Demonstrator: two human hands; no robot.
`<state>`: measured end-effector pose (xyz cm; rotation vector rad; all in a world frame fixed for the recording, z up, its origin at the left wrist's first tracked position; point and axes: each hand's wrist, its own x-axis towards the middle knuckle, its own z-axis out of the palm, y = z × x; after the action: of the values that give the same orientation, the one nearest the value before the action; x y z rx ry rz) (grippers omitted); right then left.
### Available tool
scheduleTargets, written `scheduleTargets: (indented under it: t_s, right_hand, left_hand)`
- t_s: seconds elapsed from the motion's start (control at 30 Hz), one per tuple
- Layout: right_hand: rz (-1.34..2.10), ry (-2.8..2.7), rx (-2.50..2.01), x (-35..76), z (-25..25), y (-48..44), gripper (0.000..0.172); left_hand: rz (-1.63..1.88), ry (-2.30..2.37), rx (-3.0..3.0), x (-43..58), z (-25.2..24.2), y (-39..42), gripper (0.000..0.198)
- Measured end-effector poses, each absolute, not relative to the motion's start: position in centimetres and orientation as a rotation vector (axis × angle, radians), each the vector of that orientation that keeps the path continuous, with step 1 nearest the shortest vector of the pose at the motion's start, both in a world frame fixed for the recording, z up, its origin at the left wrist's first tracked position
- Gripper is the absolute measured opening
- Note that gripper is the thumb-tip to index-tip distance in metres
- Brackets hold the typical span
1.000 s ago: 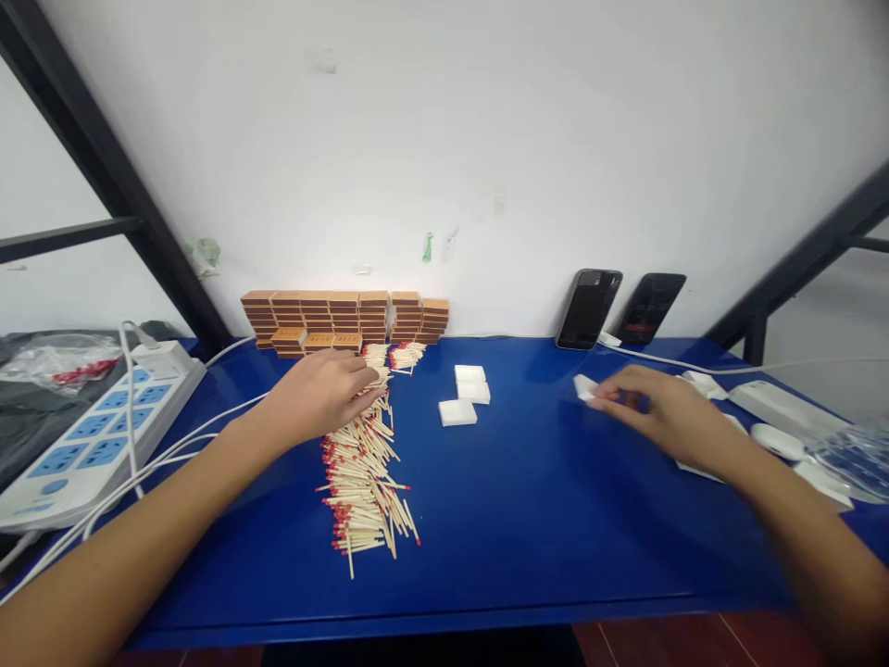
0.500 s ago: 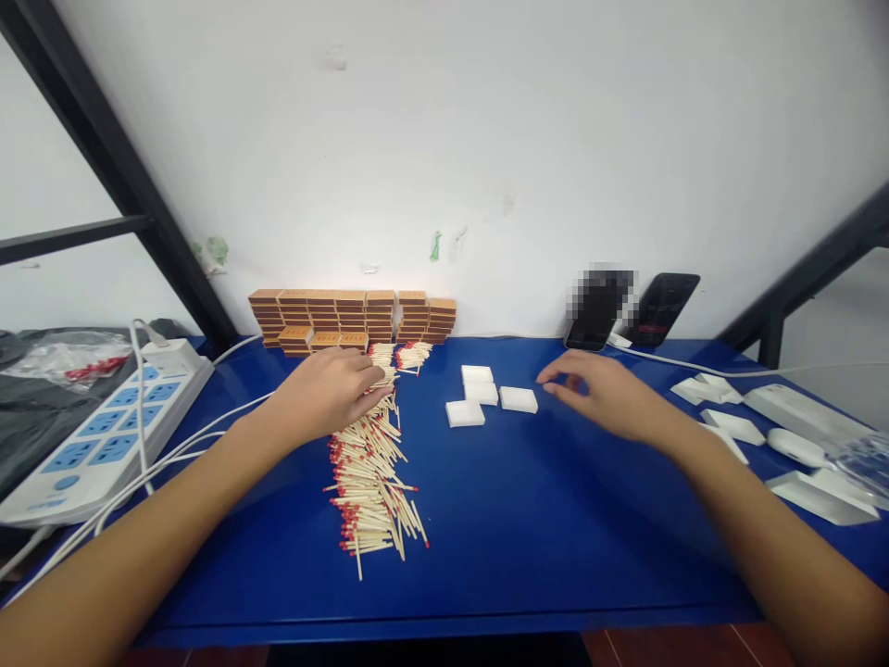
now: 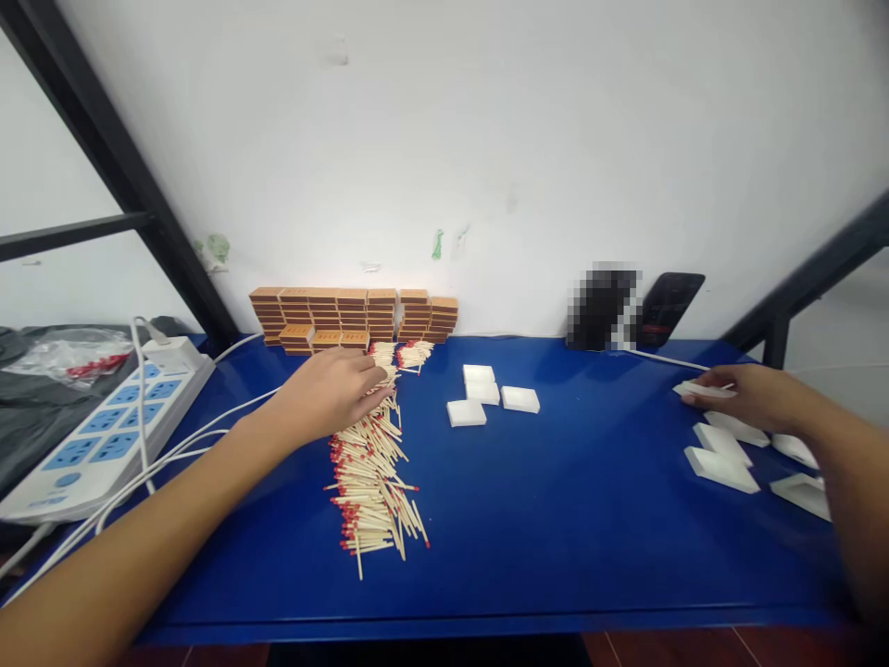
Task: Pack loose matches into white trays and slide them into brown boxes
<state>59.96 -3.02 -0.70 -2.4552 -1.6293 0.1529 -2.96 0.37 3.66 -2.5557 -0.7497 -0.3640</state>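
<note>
My left hand (image 3: 342, 389) rests on the upper part of a long pile of red-tipped matches (image 3: 371, 482), palm down, fingers loosely stretched to the right. Whether any match sits under its fingertips is hidden. Far to the right, my right hand (image 3: 754, 396) has thumb and fingers closed on a white matchbox tray (image 3: 705, 390). More white trays (image 3: 722, 468) lie just below that hand. Between my hands is a small group of white matchbox trays (image 3: 520, 399), several in number, touched by neither hand.
Stacked brown matchboxes (image 3: 326, 310) stand against the wall behind the matches. On the left lie a white power strip (image 3: 104, 445), cables and a plastic bag (image 3: 69, 357). Two phones, one dark phone (image 3: 670, 310) and one blurred out, lean on the wall at right.
My right hand has moved right, from beside the middle trays to the white trays at the table's right side, and has closed on one. My left hand has stayed on the matches.
</note>
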Motion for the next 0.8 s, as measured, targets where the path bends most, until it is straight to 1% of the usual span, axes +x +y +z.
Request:
scheduleTargets:
  t_s: [0.13, 0.23, 0.33, 0.4, 0.5, 0.57, 0.67, 0.8]
  right_hand:
    - [0.204, -1.642, -2.476, 58.8, -0.7, -3.3, 0.039]
    - [0.218, -1.772, -2.363, 56.0, 0.2, -3.6, 0.04]
    - [0.307, -1.903, -2.217, 51.6, 1.5, -3.8, 0.044]
    - [0.375, -1.971, -2.126, 48.1, 2.4, -3.8, 0.051]
    - [0.414, -2.09, -1.96, 42.9, 3.3, -3.1, 0.053]
    - [0.442, -2.08, -1.937, 39.7, 3.5, -2.3, 0.054]
    - [0.413, -2.022, -1.89, 36.0, 3.3, -0.7, 0.051]
    - [0.536, -1.886, -1.809, 34.8, 3.0, 0.7, 0.048]
  left_hand:
    - [-0.364, -0.751, -2.563, -2.9, 3.7, 0.4, 0.036]
    - [-0.366, -0.753, -2.563, -2.8, 3.7, 0.4, 0.036]
    - [-0.361, -0.762, -2.562, -2.8, 3.7, 0.4, 0.038]
    - [-0.356, -0.772, -2.566, -2.9, 3.7, 0.4, 0.039]
    - [-0.353, -0.782, -2.574, -2.9, 3.8, 0.4, 0.039]
    - [-0.348, -0.783, -2.578, -2.8, 3.9, 0.3, 0.038]
    - [-0.343, -0.786, -2.588, -2.8, 4.0, 0.2, 0.037]
    - [-0.36, -0.809, -2.601, -2.9, 4.1, 0.2, 0.037]
